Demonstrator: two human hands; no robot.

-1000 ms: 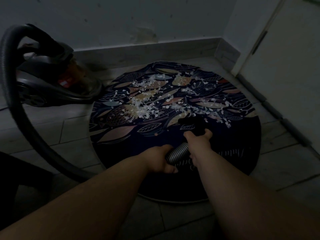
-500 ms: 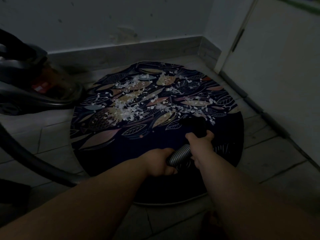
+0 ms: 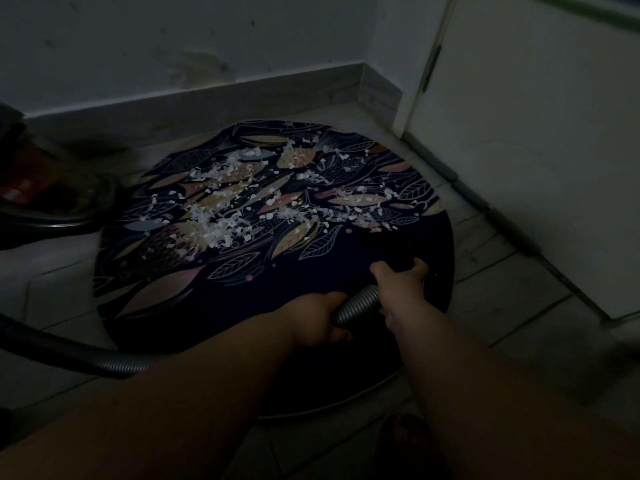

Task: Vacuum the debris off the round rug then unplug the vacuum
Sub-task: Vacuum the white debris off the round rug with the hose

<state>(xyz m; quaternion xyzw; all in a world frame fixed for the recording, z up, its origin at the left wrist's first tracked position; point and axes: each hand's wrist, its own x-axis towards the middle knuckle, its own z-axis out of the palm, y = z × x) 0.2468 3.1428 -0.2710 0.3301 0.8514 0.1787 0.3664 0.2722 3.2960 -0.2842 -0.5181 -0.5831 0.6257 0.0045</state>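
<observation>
While both hands gripped it, the ribbed silver hose (image 3: 356,304) lay on a slant. Its long axis ran from the left hand (image 3: 318,318) at the near, lower end up and rightward into the right hand (image 3: 400,282). Past the right hand a dark nozzle (image 3: 391,247) pointed away from the person toward the far right part of the round rug (image 3: 263,306). Its tip was lost in the dim light against the dark pile, so contact with the rug could not be told.

The left hand was closed tight around the hose, fingers curled under it. The right hand sat just beyond, wrapped over the spot where the hose met the nozzle. Only a short stretch of ribbing showed between the two hands.

Ahead of the hands and to their left, white scraps of debris (image 3: 221,226) were scattered thickly over the leaf-patterned middle of the rug. The rug right under the hands was plain and dark. Behind the left forearm the hose came out again and trailed off leftward over the tiled floor (image 3: 512,299). Far to the left of the left hand, the vacuum (image 3: 41,195) stood on the tiles at the frame's edge. A white door (image 3: 536,150) stood to the right of the right hand, and a baseboard (image 3: 207,95) ran along the wall beyond the rug.
</observation>
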